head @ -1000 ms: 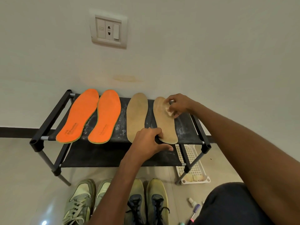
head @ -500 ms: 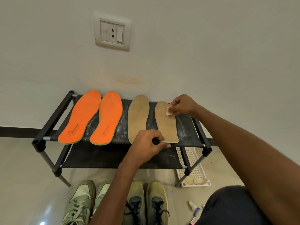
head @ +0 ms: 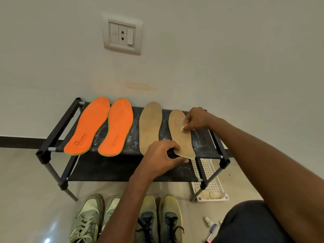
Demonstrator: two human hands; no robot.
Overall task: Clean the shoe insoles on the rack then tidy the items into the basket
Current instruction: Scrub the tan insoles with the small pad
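Observation:
Two orange insoles [head: 91, 125] [head: 116, 127] and two tan insoles lie on the top shelf of a black shoe rack [head: 52, 137]. The left tan insole [head: 150, 125] lies untouched. My left hand [head: 163, 156] pinches the heel end of the right tan insole [head: 182, 137]. My right hand [head: 196, 120] pinches a small pale wad [head: 182, 128] and presses it on the middle of that insole. A white perforated basket [head: 210, 176] sits on the floor under the rack's right end, with pale wads in its near corner.
Two pairs of sneakers [head: 91, 218] [head: 157, 218] stand on the floor in front of the rack. A small white bottle [head: 207, 221] and a pen-like item [head: 211, 231] lie by my knee at lower right. A wall socket [head: 122, 35] is above the rack.
My right hand has slid the wad from the toe end down toward the middle of the right tan insole. My left hand stays at the heel.

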